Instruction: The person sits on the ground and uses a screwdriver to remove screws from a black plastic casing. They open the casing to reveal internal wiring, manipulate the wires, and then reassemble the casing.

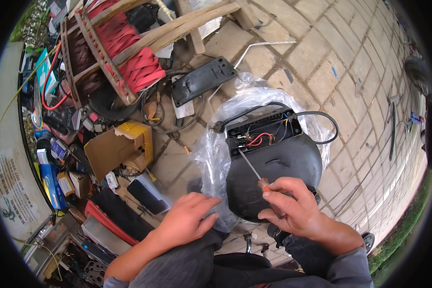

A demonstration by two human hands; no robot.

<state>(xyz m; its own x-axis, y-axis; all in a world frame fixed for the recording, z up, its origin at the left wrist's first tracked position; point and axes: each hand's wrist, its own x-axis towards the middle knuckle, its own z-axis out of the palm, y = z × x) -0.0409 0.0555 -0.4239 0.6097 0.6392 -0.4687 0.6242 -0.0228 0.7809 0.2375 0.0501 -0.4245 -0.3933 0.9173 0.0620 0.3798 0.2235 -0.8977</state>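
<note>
A black, rounded plastic housing (278, 168) sits on a clear plastic bag (213, 165) in front of me. The wiring box (264, 129) at its far end is uncovered, showing red, black and blue wires. In my right hand (295, 206) is a screwdriver (251, 165) with a reddish handle. Its shaft slants up and left, and its tip is at the near left corner of the wiring box; whether it sits on a screw is too small to tell. My left hand (189, 218) is empty, fingers loosely stretched, beside the bag and above my knee.
A black rectangular cover (204, 80) lies beyond the housing. At the left are a wooden chair frame (144, 43) with red webbing, a torn cardboard box (117, 153), a dark phone (146, 196) and cluttered tools. A hammer (393, 125) lies on the paving (343, 89) at right.
</note>
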